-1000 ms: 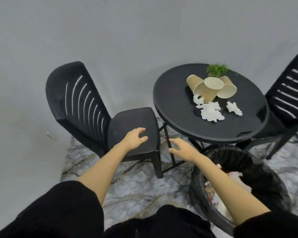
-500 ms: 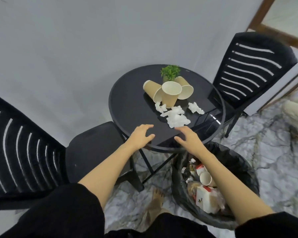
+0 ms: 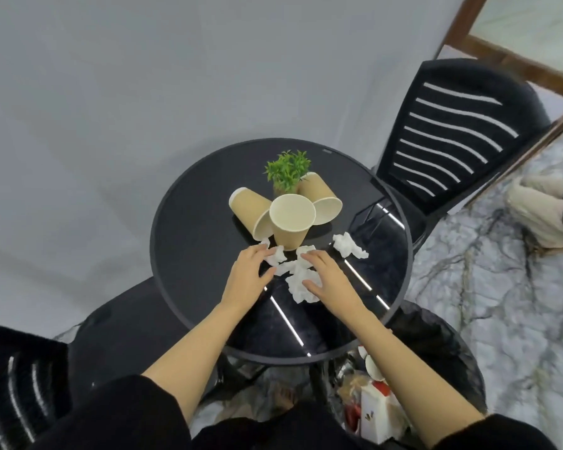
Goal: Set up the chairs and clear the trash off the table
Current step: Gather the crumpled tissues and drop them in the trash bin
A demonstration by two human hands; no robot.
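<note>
Here both hands lie spread on the crumpled tissues (image 3: 298,271) at the centre of the round table (image 3: 189,254): left hand (image 3: 247,274) and right hand (image 3: 327,277), fingers apart, gripping nothing. Three paper cups (image 3: 291,219) sit just above, chairs (image 3: 452,138) at upper right and lower left.

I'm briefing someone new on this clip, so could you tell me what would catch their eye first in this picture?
Probably the three tan paper cups clustered mid-table before a small green plant, one upright and two tipped over. Just nearer, the left hand and right hand rest spread on crumpled white tissues on the round black table; another wad lies apart to the right. A black-lined trash bin, already holding rubbish, sits below the table's near edge.
</note>
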